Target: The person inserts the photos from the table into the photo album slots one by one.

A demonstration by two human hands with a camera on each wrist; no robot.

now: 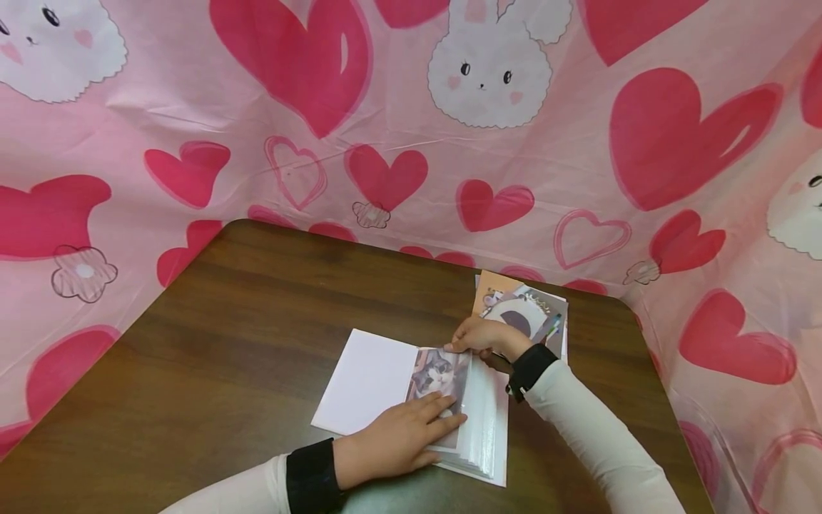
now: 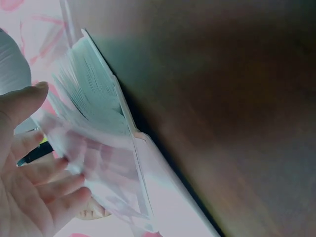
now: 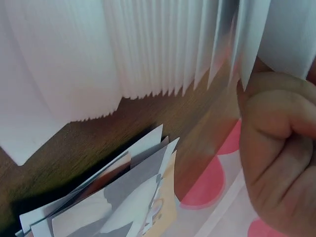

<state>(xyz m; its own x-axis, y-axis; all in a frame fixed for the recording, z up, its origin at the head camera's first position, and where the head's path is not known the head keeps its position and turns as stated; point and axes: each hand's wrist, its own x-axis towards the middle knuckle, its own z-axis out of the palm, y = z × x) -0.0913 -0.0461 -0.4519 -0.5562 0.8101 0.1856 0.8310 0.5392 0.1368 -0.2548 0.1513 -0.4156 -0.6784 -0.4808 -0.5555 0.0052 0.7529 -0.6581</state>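
Note:
A photo album with a white cover lies spread on the table, its clear sleeve pages fanned on the right side. On the top page is a cat picture. My left hand rests flat on that page's lower part, fingers spread. At the upper edge of the same page, my right hand pinches with thumb and curled fingers; whether it grips picture, sleeve or both cannot be told. The right wrist view shows the curled hand against a page edge.
Beyond the right hand lies a loose pile of printed pictures, overlapping near the far right table edge. A brown wooden table holds everything. Pink cloth with hearts and rabbits hangs behind and at the sides.

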